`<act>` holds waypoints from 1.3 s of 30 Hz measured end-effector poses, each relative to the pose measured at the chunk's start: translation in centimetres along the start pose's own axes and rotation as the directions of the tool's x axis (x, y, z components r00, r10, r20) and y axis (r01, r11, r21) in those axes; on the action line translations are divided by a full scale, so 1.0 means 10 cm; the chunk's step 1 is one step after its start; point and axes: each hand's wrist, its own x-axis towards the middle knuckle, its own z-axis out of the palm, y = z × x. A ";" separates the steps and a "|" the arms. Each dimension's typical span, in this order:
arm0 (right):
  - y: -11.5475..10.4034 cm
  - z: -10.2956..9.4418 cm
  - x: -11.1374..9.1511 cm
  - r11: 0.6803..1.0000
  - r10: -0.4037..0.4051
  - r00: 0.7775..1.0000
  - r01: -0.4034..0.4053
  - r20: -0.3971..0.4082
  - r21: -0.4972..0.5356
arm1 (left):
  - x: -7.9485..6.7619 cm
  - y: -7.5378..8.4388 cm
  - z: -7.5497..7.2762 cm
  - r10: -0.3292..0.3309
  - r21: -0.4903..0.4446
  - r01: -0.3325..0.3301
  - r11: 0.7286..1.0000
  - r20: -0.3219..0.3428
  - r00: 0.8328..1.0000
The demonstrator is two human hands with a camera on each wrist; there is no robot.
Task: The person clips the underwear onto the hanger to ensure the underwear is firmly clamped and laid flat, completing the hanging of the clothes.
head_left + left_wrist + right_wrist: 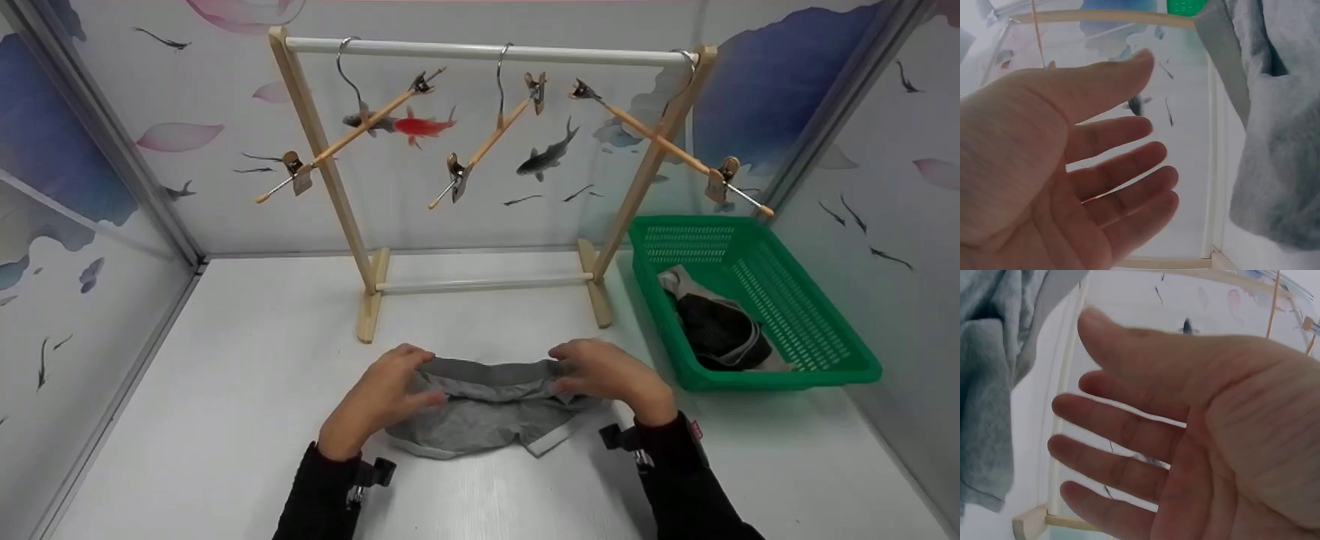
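Observation:
A pair of grey shorts [480, 424] lies crumpled on the white table, its wide waistband toward the rack and a paler leg hem toward me. My left hand [381, 396] is at the left end of the waistband and my right hand [611, 375] at the right end. In the left wrist view the fingers are spread and straight, apart from the grey cloth [1286, 129]. The right wrist view likewise shows straight, spread fingers with nothing between them, the shorts [985, 399] off to one side.
A wooden rack [480, 51] stands behind the shorts. From its white bar hang three clip hangers [360, 135], their clips holding nothing. To the right, a green basket [817, 322] contains dark and grey clothing [716, 330]. Printed panels [465, 217] wall the table in.

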 end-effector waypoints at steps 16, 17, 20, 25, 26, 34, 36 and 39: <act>0.10 0.22 0.13 0.990 0.139 0.987 -0.140 0.078 0.003 | 0.02 -0.17 0.30 -0.220 0.017 0.222 0.975 0.227 0.949; 0.11 0.23 0.13 0.990 0.144 0.986 -0.144 0.081 0.002 | 0.02 -0.17 0.30 -0.230 0.017 0.233 0.972 0.220 0.948; 0.12 0.25 0.13 0.982 0.188 0.978 -0.188 0.093 -0.013 | 0.01 -0.18 0.31 -0.251 0.016 0.253 0.967 0.210 0.945; 0.16 0.31 0.12 0.969 0.245 0.964 -0.245 0.108 -0.012 | 0.01 -0.21 0.31 -0.248 0.013 0.251 0.968 0.216 0.944; 0.17 0.32 0.11 0.968 0.250 0.962 -0.251 0.110 -0.012 | 0.01 -0.23 0.31 -0.244 0.014 0.247 0.969 0.220 0.945; 0.13 0.31 0.13 0.955 0.283 0.936 -0.255 0.209 -0.153 | 0.03 -0.30 0.30 -0.223 0.063 0.214 0.975 0.278 0.934; 0.09 0.28 0.12 0.959 0.270 0.940 -0.245 0.207 -0.139 | 0.02 -0.28 0.28 -0.226 0.073 0.214 0.974 0.304 0.925; 0.05 0.23 0.13 0.976 0.214 0.962 -0.204 0.169 -0.075 | 0.03 -0.25 0.26 -0.208 0.041 0.206 0.978 0.324 0.923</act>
